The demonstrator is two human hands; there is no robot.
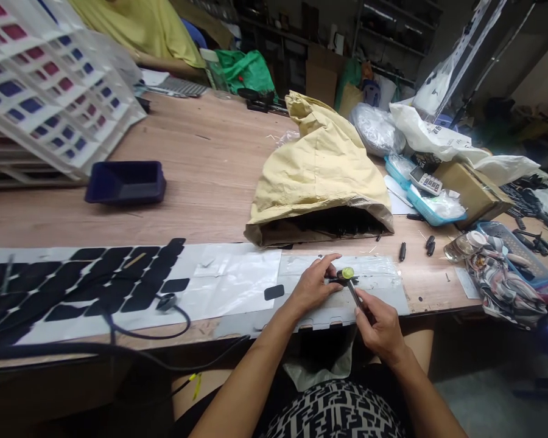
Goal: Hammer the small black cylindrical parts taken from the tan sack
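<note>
Now, left hand (pixel 313 287) pinching small black part (pixel 336 280), right hand (pixel 382 331) gripping thin tool (pixel 354 296).

Wood-grain desk (pixel 210 170), cluttered. Far left: stack of white compartment racks (pixel 50 79), navy tray (pixel 125 181) just beside. Front left: white sheet (pixel 228 286) covered with black patches (pixel 95 274), black cable (pixel 141 334) running over it. Front centre: clear plastic sheet (pixel 379 292) at the edge. Middle: yellowish paper sack (pixel 322 176), mouth open. Right: blue basket (pixel 432 213), cardboard box (pixel 472 191), white bags (pixel 432 134), loose small black pieces (pixel 402 250).
</note>
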